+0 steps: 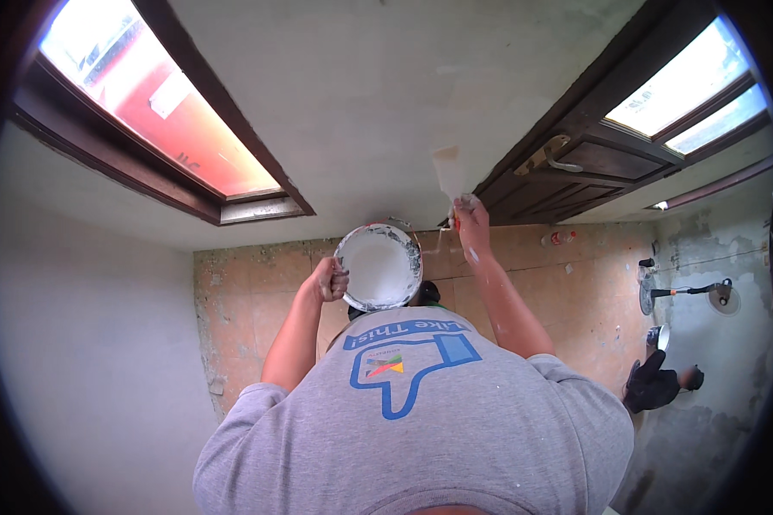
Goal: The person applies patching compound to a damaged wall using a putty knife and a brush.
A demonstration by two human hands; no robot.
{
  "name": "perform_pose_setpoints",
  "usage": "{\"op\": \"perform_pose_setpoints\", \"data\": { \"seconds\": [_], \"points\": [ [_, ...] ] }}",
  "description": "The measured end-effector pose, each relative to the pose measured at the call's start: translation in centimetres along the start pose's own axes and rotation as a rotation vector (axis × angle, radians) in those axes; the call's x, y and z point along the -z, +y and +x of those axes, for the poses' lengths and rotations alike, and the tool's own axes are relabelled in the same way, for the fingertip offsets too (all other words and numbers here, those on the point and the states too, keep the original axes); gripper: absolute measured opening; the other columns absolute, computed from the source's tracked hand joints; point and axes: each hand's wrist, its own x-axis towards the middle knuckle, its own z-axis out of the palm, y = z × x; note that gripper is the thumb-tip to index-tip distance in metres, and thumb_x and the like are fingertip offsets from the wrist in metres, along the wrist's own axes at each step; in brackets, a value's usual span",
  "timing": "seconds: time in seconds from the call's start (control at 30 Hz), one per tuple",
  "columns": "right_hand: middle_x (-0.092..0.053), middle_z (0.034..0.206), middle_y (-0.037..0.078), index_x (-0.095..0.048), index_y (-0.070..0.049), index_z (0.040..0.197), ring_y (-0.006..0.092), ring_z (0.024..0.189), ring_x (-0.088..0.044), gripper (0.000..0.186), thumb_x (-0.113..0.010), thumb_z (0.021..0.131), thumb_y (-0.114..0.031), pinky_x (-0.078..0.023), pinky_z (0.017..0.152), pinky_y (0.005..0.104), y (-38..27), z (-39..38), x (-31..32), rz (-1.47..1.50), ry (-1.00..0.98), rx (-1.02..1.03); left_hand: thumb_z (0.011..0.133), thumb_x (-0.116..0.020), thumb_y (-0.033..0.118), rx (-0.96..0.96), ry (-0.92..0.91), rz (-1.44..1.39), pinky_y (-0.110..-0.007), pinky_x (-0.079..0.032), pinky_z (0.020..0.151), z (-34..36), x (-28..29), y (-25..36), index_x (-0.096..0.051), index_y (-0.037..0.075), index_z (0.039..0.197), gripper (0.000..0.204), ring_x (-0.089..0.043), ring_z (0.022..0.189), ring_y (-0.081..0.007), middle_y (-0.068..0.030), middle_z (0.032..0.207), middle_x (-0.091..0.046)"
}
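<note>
My left hand (330, 279) is closed on the left side of a white bucket (378, 270), held below my chest; its pale inside has dark and white smears around the upper wall. My right hand (471, 221), streaked with white, grips a wide putty knife (448, 167) with a red handle, its pale blade pointing up against the grey wall (361, 112), right of and above the bucket; whether it touches the wall I cannot tell.
A dark-framed window (258, 204) is at upper left, a wooden door (610, 163) at upper right. On the tiled floor (524, 283) lies a plastic bottle (558, 238). At right are a long-handled round-headed tool (687, 292) and another person (653, 386) in dark clothing.
</note>
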Motion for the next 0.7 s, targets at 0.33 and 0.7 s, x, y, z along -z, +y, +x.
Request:
{"op": "perform_pose_setpoints", "data": {
  "seconds": [0.33,0.7],
  "points": [
    [-0.06,0.073,0.007,-0.058,0.002,0.102,0.0137,0.057,-0.05,0.016,-0.056,0.098,-0.014,-0.042,0.054,0.0306,-6.2,2.9,1.9,-0.333,0.408,0.673,0.09,-0.049,0.026,-0.577,0.343,1.035,-0.028,-0.02,0.042,-3.8,-7.7,-1.6,-0.044,0.015,0.06,0.032,-0.028,0.045,-0.0062,0.0068,0.054,-0.038],
    [-0.058,0.071,0.012,-0.054,0.004,0.097,0.0203,0.058,-0.056,0.015,-0.054,0.098,-0.011,-0.044,0.054,0.0331,-7.9,3.0,2.2,-0.304,0.366,0.663,0.088,-0.059,0.002,-1.685,0.344,0.432,-0.025,-0.017,0.046,-5.2,-12.3,-4.3,-0.034,0.016,0.061,0.039,-0.027,0.05,-0.0026,0.008,0.057,-0.035]
  ]
}}
